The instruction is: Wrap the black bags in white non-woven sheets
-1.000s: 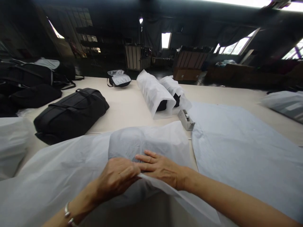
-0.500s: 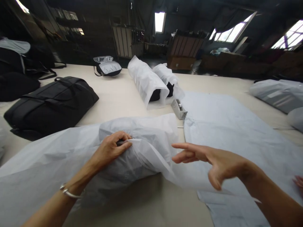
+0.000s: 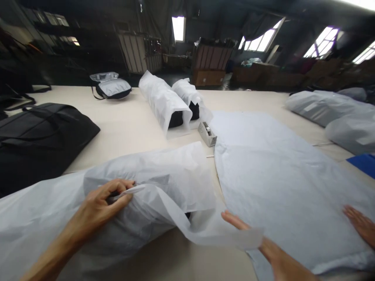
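A large translucent white plastic bag lies across the table in front of me, wrapped around a bulky item. A small dark patch shows under its edge. My left hand pinches a fold of the bag on top. From that pinch a loose strip of plastic sweeps rightward in a curve, its end standing off the table. Behind this end is my right hand, with a finger stretched out past the film; the other fingers are partly hidden. A grey tape dispenser stands beyond the bag.
Pale blue-white sheeting covers the table at right, where another person's hand rests. Two wrapped bundles lie farther back. A black bag and an open lined bag are at left. More wrapped items lie far right.
The view has swung to the right. My right hand has moved lower, behind the plastic's loose end, which has lifted and curled. My left hand keeps its pinch.
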Motion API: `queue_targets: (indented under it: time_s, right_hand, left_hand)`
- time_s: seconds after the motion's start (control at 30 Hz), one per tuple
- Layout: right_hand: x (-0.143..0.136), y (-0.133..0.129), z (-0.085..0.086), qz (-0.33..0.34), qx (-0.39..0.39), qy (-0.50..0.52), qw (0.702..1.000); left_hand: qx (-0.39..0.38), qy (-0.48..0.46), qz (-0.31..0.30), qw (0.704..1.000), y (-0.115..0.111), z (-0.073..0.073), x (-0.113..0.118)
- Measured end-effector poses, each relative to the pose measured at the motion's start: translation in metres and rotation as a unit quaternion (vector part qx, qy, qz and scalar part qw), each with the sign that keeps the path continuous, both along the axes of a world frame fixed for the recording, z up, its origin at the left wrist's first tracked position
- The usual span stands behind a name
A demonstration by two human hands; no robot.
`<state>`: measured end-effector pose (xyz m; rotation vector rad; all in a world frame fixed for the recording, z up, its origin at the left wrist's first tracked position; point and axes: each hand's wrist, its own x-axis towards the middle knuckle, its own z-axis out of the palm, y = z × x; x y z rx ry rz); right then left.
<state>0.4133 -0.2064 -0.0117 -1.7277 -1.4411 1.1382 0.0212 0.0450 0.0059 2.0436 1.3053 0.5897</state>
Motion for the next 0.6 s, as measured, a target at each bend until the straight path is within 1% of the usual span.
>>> queue_targets:
  time_s: [0.07,0.13,0.17,0.23,0.27,0.3,0.33,0.37,0.47,0.53,0.6]
  right_hand:
    - [-0.022,0.016,-0.021,-0.033,0.041,0.082,0.995]
    - [-0.035,0.041,-0.034,-0.086,0.094,0.177,0.976]
    - [-0.036,0.055,-0.039,-0.127,0.116,0.212,0.962]
    - [-0.030,0.084,-0.048,-0.234,0.140,0.232,0.934]
    - [-0.025,0.099,-0.053,-0.285,0.143,0.221,0.922]
    - [-0.019,0.114,-0.059,-0.318,0.144,0.207,0.914]
    - [-0.013,0.129,-0.066,-0.333,0.142,0.196,0.912]
    - [-0.008,0.143,-0.073,-0.334,0.136,0.187,0.914]
    - [0.000,0.181,-0.094,-0.300,0.122,0.183,0.928]
    - [0.003,0.197,-0.104,-0.282,0.117,0.183,0.934]
    - [0.009,0.205,-0.108,-0.273,0.114,0.173,0.940]
  left_hand:
    - [-0.008,0.006,0.013,1.000,0.000,-0.001,-0.004]
    - [-0.003,0.006,0.022,1.000,0.000,0.001,-0.005]
    - [0.000,0.003,0.025,1.000,0.000,0.003,-0.005]
    - [0.003,0.006,0.039,0.999,-0.001,0.007,-0.004]
    - [0.005,0.016,0.052,0.998,-0.001,0.009,-0.003]
    - [0.008,0.029,0.066,0.997,-0.001,0.010,-0.002]
    - [0.015,0.045,0.077,0.996,-0.001,0.011,0.000]
    - [0.026,0.061,0.083,0.994,-0.001,0.012,0.003]
    - [0.068,0.069,0.061,0.993,-0.001,0.010,0.009]
    - [0.081,0.066,0.044,0.994,-0.001,0.005,0.009]
    - [0.082,0.077,0.038,0.993,0.001,-0.002,0.004]
